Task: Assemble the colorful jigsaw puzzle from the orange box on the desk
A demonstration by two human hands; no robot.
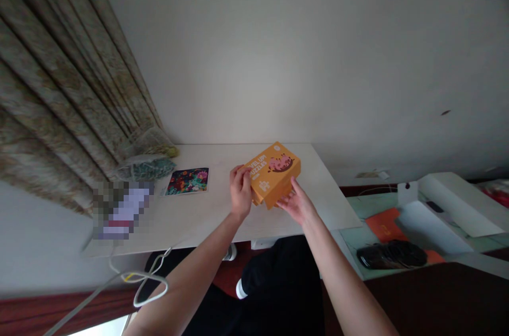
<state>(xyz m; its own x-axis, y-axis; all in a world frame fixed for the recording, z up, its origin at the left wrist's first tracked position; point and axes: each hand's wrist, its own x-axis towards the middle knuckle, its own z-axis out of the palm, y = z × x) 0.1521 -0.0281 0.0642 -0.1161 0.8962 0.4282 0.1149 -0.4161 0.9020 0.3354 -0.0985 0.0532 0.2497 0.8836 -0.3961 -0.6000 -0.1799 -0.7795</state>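
- One patterned curtain [71, 60] hangs at the far left.
- Clear plastic bagging [153, 164] with teal and yellowish contents lies at the surface's left end; whether it is one bag or two, I cannot tell.
- One pixelated item [125, 211] lies just in front of it, with a white cable [151, 275] looping below.
- One colourful card [186, 181], dark with red, green and blue patches, lies flat on the white surface [222, 224].
- One left hand [240, 187], its grip closed on the puzzle box's left end.
- One puzzle box [274, 169], held tilted above the surface between both hands: orange-yellow, white lettering including "PUZZLES", a pink cartoon figure on a dark curved shape, flap-like edges jutting at the near side.
- One right hand [296, 202], its grip supporting the box's near right side, fingers partly beneath.
- One open white box [433, 224], two visible orange pieces [385, 224] and one dark bottle [392, 255] sit at right.
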